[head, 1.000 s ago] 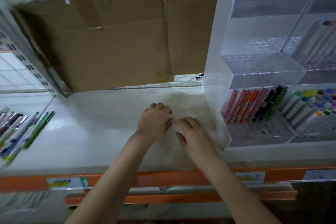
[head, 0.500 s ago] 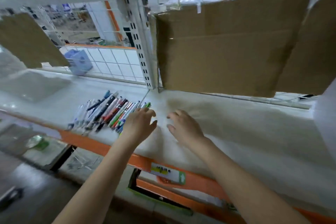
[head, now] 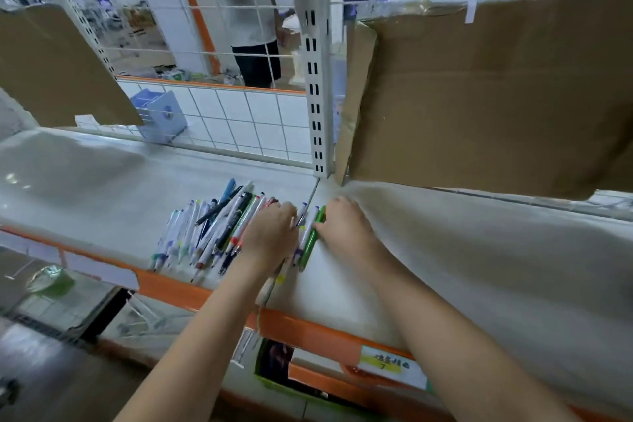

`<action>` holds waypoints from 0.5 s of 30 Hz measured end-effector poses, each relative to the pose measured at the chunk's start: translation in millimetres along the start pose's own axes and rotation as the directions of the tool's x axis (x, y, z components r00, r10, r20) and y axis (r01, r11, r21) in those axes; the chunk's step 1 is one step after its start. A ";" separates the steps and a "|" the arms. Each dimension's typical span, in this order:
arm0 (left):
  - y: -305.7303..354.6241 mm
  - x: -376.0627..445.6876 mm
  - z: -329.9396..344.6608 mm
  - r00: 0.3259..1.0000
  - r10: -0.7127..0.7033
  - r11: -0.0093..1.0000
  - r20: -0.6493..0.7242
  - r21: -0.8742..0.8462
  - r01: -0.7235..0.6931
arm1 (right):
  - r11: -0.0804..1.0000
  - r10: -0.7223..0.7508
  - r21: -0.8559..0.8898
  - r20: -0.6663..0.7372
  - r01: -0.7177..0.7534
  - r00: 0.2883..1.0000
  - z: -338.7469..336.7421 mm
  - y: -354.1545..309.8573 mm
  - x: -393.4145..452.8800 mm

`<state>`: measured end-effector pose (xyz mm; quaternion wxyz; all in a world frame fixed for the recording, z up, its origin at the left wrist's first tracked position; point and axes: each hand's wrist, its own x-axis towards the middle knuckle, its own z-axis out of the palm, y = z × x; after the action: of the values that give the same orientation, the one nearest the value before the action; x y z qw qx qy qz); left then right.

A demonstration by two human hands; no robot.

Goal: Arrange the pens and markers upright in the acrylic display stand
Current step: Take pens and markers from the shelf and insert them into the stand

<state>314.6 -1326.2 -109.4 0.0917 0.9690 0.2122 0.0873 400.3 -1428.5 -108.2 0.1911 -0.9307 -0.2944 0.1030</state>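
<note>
A loose row of pens and markers (head: 219, 229) was seen lying flat on the white shelf (head: 102, 188), just left of the slotted upright post (head: 313, 79) and forward of it, toward the orange shelf edge (head: 308, 329). Long axes ran roughly from the shelf front toward the back, tilted slightly right, tips and caps mixed.

A green marker (head: 312, 240) lay at the right end of the row, with a white pen (head: 306, 229) just beside it on its left. Both lay parallel to the rest.

The left hand (head: 272, 236) was laid palm-down over the right part of the row; whether its fingers were curled round any pens could not be told, as they were hidden under the hand. The right hand (head: 346, 229) was placed at the right flank of the green marker, fingertips touching its upper part; a closed pinch could not be confirmed.

The acrylic display stand was not in view.

Judgement: the green marker lay between the two hands, nearer the right one. A pick-up along its long axis would be expected from the right hand, followed by rotation to upright. Task judged at the gathering stage.
</note>
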 end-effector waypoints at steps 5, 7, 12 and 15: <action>-7.9 7.7 2.9 1.000 0.006 0.998 0.025 -0.055 -0.004 | 0.997 0.073 -0.005 0.074 -0.073 0.995 -4.1 -4.4 10.9; -9.4 8.2 3.4 1.000 0.003 0.997 0.026 -0.073 -0.001 | 0.996 0.085 -0.028 0.096 -0.082 0.992 -4.7 -7.2 12.8; -12.5 8.1 5.0 0.999 0.023 0.995 0.027 -0.100 -0.020 | 0.991 0.103 -0.093 0.119 -0.092 0.988 -6.6 -10.3 15.3; -13.3 10.8 6.5 0.999 0.002 0.994 0.038 -0.107 0.002 | 0.988 0.101 -0.129 0.121 -0.085 0.987 -4.9 -10.5 14.1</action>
<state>320.3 -1310.6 -117.2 0.1477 0.9641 0.2057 0.0803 407.7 -1413.7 -100.5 0.1091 -0.9450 -0.2680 0.1526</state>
